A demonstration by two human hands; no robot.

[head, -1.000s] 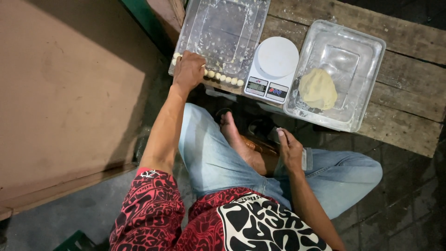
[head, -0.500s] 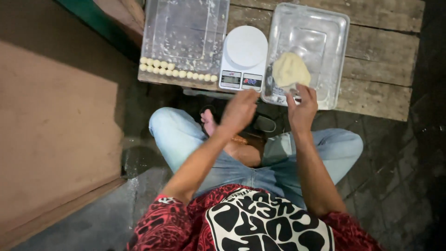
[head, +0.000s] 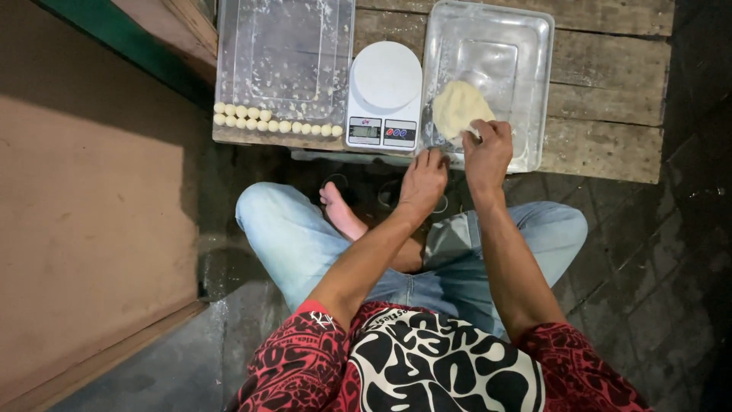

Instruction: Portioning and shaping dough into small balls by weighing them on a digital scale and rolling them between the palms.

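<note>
Both hands have come forward from half a second ago, when they hung over the lap; the right hand (head: 486, 152) now reaches over the near rim of the clear tray (head: 534, 91) on the right and pinches at the near right edge of the dough lump (head: 457, 105), fingers closed on a bit of it; the left hand (head: 423, 181) sits lower, at the worktop (head: 602, 145) edge just before that tray's near left corner, fingers loosely curled and holding nothing that shows; the dough lies ahead of both hands, slightly left of the right hand and touching it, so the right is the nearer one; the lump is roundish with no clear long axis; a white kitchen scale (head: 385, 91) stands between this tray and a second clear tray (head: 286, 53) on the left, along whose near side a row of small dough balls (head: 274, 123) runs; the person sits cross-legged in jeans, one bare foot (head: 335, 204) showing below the worktop.
</note>
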